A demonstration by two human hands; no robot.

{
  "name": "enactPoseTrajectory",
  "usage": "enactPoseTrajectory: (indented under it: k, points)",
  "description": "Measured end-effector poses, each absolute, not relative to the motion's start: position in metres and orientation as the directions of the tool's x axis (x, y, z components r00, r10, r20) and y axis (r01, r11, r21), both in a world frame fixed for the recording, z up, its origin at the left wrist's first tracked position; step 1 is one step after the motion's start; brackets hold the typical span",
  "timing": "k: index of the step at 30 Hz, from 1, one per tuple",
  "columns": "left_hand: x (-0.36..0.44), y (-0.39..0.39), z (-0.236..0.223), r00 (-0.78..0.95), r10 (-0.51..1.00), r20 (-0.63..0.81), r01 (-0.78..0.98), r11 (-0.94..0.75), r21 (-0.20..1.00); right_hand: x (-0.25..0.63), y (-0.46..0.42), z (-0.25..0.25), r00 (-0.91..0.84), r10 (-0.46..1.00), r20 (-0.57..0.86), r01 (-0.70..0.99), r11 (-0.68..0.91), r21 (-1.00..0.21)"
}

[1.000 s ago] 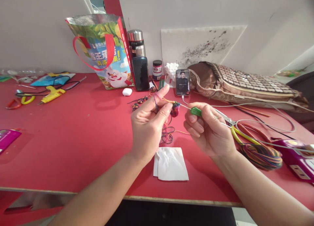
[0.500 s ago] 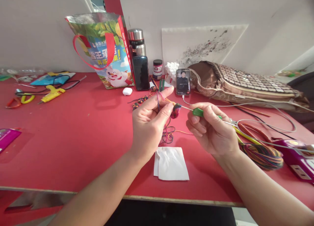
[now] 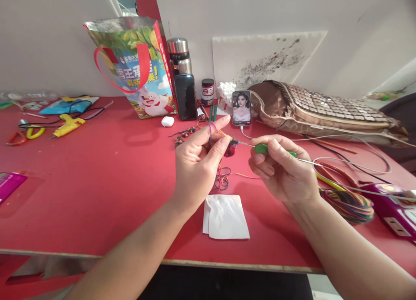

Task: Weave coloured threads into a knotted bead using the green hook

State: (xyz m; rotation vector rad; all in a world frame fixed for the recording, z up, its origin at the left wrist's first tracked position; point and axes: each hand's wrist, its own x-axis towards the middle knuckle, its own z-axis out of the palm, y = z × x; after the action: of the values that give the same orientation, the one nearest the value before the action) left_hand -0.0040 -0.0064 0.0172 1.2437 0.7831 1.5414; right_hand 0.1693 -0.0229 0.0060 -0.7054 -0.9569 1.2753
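Note:
Between its thumb and fingers, my left hand [image 3: 198, 165] pinches a small multicoloured crochet piece [image 3: 232, 147], and yarn loops round the raised index finger. The green handle of a crochet hook [image 3: 261, 148] is gripped in my right hand [image 3: 282, 170]. The hook's thin metal shaft points left and meets the crochet piece; its tip is hidden there. Loose yarn [image 3: 222, 178] hangs in coils below my left hand, with one strand running to the right. A wound skein of multicoloured yarn [image 3: 347, 204] lies beside my right wrist.
Folded white tissue [image 3: 227, 216] lies in front on the red table [image 3: 113, 196]. Behind the hands stand a lit phone [image 3: 242, 108], a dark phone [image 3: 186, 97], a jar [image 3: 207, 92] and a shopping bag [image 3: 139, 70]. A yellow glue gun [image 3: 68, 125] is left; a purple power strip [image 3: 390, 209] right.
My right hand has shifted very slightly right with the hook. The picture on the lit phone is different. My left hand keeps its hold on the crochet piece.

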Motion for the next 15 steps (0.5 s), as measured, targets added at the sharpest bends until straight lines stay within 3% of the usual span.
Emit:
enactPoseTrajectory:
  k: [7, 15]
  points:
    - [-0.0035, -0.0074, 0.0214, 0.020, 0.941, 0.339, -0.254, -0.323, 0.912, 0.1706, -0.0218, 0.0049, 0.014, 0.980, 0.198, -0.440, 0.184, -0.879]
    - [0.0015, -0.0118, 0.0223, 0.052, 0.958, 0.281, -0.293, -0.255, 0.922, 0.1619, -0.0185, 0.0014, -0.052, 0.993, 0.104, -0.576, 0.055, -0.816]
